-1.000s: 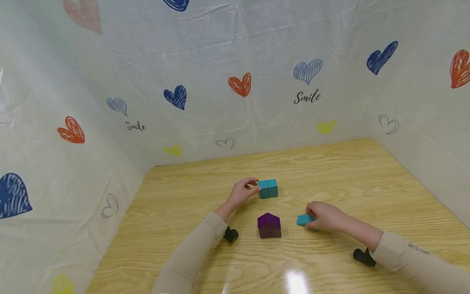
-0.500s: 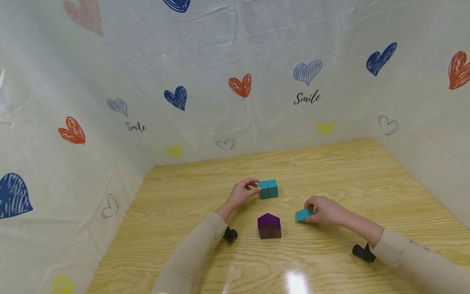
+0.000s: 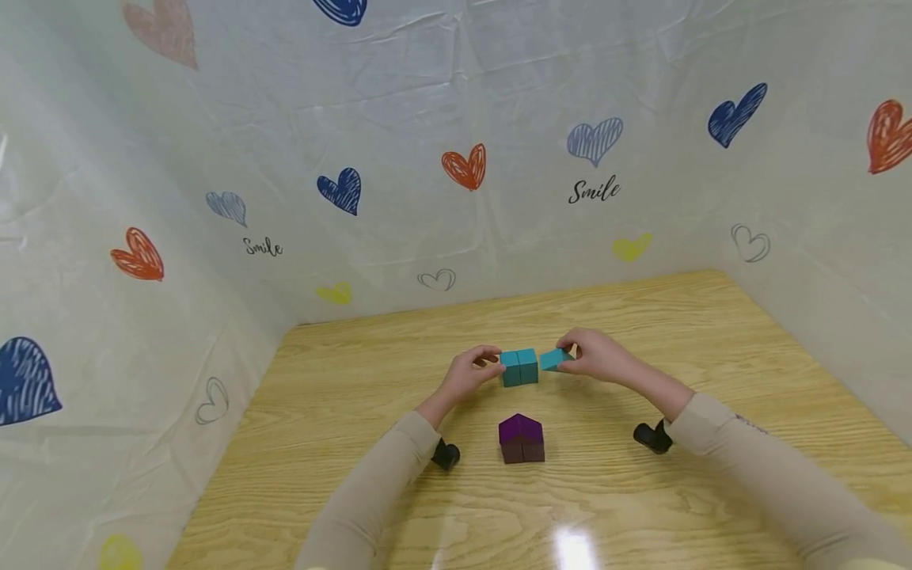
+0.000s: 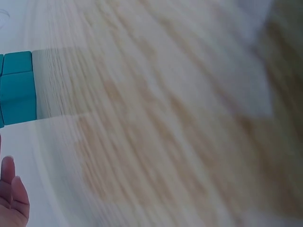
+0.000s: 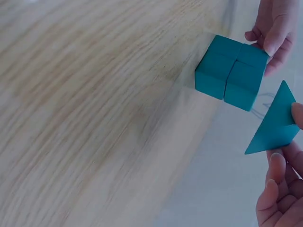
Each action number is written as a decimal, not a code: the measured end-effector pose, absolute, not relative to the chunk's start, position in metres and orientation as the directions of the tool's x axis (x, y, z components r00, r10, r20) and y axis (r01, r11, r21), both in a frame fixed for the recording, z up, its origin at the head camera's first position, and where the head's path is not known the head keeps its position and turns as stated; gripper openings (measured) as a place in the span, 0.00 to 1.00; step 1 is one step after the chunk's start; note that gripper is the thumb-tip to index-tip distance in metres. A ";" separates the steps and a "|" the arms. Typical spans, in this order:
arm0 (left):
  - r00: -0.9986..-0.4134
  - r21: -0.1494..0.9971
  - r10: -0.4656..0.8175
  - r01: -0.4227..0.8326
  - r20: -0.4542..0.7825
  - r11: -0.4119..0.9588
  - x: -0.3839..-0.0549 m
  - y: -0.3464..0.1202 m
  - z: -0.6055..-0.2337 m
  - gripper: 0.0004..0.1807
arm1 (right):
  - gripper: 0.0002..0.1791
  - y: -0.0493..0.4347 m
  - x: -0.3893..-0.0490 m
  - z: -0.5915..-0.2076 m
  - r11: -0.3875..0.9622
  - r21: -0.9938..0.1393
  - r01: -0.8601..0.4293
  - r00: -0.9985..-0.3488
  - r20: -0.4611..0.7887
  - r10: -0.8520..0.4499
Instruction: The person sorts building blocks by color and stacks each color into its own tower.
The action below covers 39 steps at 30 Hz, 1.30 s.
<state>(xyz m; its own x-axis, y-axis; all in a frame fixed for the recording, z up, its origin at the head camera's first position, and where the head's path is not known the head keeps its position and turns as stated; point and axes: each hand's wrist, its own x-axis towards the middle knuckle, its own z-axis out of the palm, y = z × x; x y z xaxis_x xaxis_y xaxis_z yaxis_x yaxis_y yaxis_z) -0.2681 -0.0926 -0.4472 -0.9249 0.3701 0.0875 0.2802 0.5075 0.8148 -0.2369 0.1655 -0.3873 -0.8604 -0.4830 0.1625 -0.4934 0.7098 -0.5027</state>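
Two turquoise cube blocks [image 3: 518,367] stand side by side on the wooden table, their faces together. My left hand [image 3: 472,372] is at their left side, thumb and fingertips right at the left cube; the left wrist view shows some fingers [image 4: 14,189] apart from the turquoise blocks [image 4: 18,92]. My right hand [image 3: 594,355] pinches a turquoise triangular block [image 3: 554,360] just right of the cubes. In the right wrist view this triangular block [image 5: 277,120] sits between thumb and fingers, tilted, a small gap from the cubes [image 5: 232,71].
Nearer the front stands a small house shape of purple triangular blocks [image 3: 521,428] on two brownish-purple cubes [image 3: 523,452]. The table [image 3: 399,348] meets a white sheet [image 3: 399,237] printed with hearts at the back and sides. Black wrist cameras [image 3: 652,436] hang below both sleeves.
My right hand has carried the triangular block up and left across the table, from right of the purple house to beside the turquoise cubes. The left hand and cubes have stayed put.
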 end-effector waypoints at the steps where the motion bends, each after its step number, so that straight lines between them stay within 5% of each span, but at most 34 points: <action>1: -0.924 0.816 0.373 0.277 0.082 0.507 -0.268 -0.093 -0.448 0.19 | 0.17 0.162 -0.240 -0.388 0.712 -0.490 -0.503 -0.857 0.173 -0.486; 13: -0.917 0.834 0.396 0.257 0.051 0.488 -0.270 -0.093 -0.448 0.20 | 0.18 0.124 -0.263 -0.391 0.734 -0.391 -0.555 -0.829 0.195 -0.524; 39: -0.916 0.814 0.396 0.277 0.063 0.511 -0.271 -0.093 -0.449 0.21 | 0.20 0.113 -0.265 -0.400 0.678 -0.451 -0.580 -0.807 0.206 -0.553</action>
<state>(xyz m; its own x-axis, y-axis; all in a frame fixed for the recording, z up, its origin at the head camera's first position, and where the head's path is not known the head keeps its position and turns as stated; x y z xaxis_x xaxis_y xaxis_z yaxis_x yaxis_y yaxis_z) -0.2709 -0.0935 -0.4493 -0.9161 0.3961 0.0625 0.2766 0.5113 0.8137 -0.2652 0.1134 -0.3998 -0.8072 -0.5530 0.2064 -0.5800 0.6784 -0.4510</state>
